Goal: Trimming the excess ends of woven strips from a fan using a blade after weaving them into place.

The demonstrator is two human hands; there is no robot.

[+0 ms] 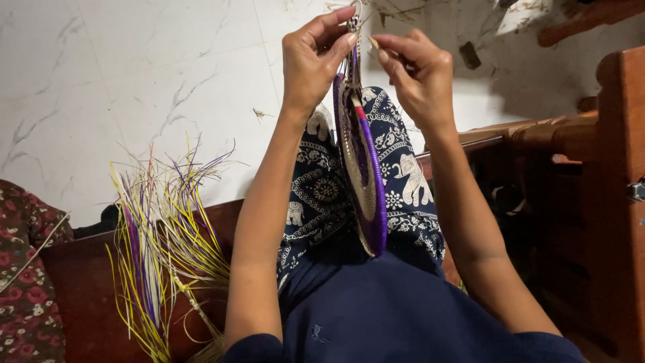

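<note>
A round woven disc (363, 175) with a purple rim and pale straw centre stands on edge on my lap, seen edge-on. My left hand (312, 64) pinches its top edge between thumb and fingers. My right hand (416, 74) is beside it, fingertips closed on a thin pale strand at the disc's top. My knees are covered by dark blue trousers with white elephant print (322, 195).
A bundle of yellow, purple and pale straw strips (158, 249) lies on the wooden bench (80, 282) at my left. A floral cushion (27, 282) sits at the far left. Wooden furniture (605, 168) stands at the right. White marble-pattern floor (134, 81) lies ahead.
</note>
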